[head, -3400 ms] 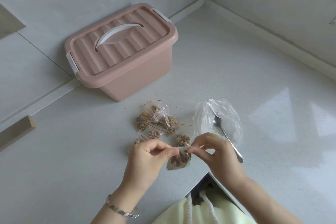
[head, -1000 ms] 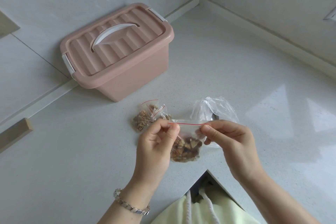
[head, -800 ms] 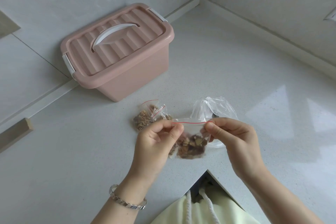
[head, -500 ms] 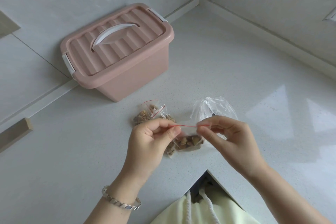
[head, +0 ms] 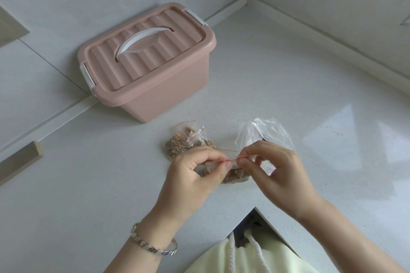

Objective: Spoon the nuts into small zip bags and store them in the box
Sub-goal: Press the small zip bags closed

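at the counter's front edge, two hands on one zip strip

just in front of the person, low over the white countertop (head: pixel 288 73), the small zip bag (head: pixel 236 176) hangs between both hands. it's clear plastic with a thin red line (head: pixel 231 158) along its top and brown nut pieces bunched at the bottom. whether that bottom touches the counter, i can't tell.

the left hand (head: pixel 195 175) is closed tight, thumb and forefinger pinching the left end of the strip, the other fingers folded in. the right hand (head: pixel 275 168) pinches the same strip just beside it, its fingertips almost meeting the left's, the remaining fingers loosely curled. there's a silver bracelet (head: pixel 155 248) on the left wrist.

behind the hands, a little heap of filled bags (head: pixel 188 142) with red strips lies on the counter. to its right is a crumpled large clear bag (head: pixel 264 133), partly hidden by the right hand. further back, against the wall, the pink box (head: pixel 155 86) stands with its ribbed lid on and its white handle (head: pixel 144 40) lying flat.
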